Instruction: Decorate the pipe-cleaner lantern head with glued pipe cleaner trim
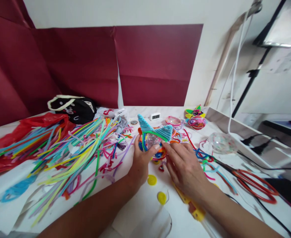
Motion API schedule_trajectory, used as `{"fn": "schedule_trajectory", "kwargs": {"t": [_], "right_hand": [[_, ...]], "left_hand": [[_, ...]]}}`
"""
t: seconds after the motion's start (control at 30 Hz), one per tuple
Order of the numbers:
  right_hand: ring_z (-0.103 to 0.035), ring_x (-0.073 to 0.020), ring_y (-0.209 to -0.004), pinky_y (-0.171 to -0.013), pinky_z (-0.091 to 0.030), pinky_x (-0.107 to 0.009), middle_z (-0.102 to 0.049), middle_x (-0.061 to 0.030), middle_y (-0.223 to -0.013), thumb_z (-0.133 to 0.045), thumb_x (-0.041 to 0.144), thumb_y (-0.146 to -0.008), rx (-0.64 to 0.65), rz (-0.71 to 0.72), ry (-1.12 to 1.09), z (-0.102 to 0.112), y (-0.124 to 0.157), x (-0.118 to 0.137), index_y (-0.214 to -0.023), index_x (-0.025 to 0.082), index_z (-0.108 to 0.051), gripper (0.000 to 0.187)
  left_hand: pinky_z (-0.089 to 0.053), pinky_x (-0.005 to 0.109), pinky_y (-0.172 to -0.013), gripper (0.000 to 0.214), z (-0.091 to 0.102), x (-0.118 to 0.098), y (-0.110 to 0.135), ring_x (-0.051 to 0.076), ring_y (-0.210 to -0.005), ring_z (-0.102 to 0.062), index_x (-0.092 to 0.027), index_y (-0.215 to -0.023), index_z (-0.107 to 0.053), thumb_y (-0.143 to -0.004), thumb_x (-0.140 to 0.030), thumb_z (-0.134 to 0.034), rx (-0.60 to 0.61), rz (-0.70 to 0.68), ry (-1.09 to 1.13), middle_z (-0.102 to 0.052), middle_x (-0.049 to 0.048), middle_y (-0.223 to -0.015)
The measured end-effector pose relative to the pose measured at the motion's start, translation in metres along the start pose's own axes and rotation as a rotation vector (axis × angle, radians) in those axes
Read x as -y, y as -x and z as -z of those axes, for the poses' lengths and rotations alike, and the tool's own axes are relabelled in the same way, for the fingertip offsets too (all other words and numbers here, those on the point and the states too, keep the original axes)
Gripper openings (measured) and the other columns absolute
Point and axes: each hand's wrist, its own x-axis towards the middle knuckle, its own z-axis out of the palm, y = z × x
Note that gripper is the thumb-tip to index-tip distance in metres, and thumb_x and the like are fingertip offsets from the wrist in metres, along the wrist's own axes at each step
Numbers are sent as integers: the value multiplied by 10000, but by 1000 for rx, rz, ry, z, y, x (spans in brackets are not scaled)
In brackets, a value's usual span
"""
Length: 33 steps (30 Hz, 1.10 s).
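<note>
Left hand (141,162) and right hand (186,163) have both got the craft (154,138) gripped. Scissors (228,167) just sit toward the surface's (132,203) right edge.

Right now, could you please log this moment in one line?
left hand: holding blue-pointed craft piece; right hand: at its right side; yellow discs: lower centre; pipe cleaners: piled left; scissors: at right

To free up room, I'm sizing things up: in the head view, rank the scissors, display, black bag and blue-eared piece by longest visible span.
1. Scissors, helped by nearness to the camera
2. Black bag
3. Blue-eared piece, partly covered
4. Display
</note>
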Motion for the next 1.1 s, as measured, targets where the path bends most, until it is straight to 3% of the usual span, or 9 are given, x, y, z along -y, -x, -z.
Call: {"fn": "schedule_trajectory", "kwargs": {"t": [0.27, 0.4, 0.6, 1.1], "right_hand": [[-518, -218, -857, -784, -438, -377, -616, -106, -937, -478, 95, -966, -12, 8, -16, -1, 2, -7, -1347, 32, -514, 388], [-523, -220, -867, -775, -438, -370, -614, -104, -959, -470, 99, -971, -13, 6, -18, -1, 2, -10, -1364, 53, -496, 397], [-549, -235, -936, -820, -462, -388, -628, -126, -1034, -479, 120, -973, -5, -27, -35, -2, 3, -15, -1383, 86, -492, 411], [-555, -221, -942, -830, -457, -391, -629, -119, -1067, -485, 128, -986, -10, -51, -68, -6, 4, -24, -1361, 106, -526, 378]], "left_hand": [[-513, 378, -982, 858, 0, -2, -1, 238, -1048, -684, -250, -1390, -422, -652, -254, -860, 53, 13, 42, -697, 55, -1146], [-519, 397, -961, 656, -2, -7, -1, 256, -1067, -679, -246, -1329, -491, -739, -290, -775, 60, 54, 97, -699, 63, -1156], [-525, 379, -961, 327, 0, -6, -6, 266, -1109, -654, -210, -1047, -624, -756, -308, -736, 73, 86, 108, -690, 65, -1131], [-512, 395, -987, 372, 2, -3, -7, 277, -1150, -647, -225, -1066, -637, -728, -265, -789, 82, 106, 108, -725, 42, -1041]]}}
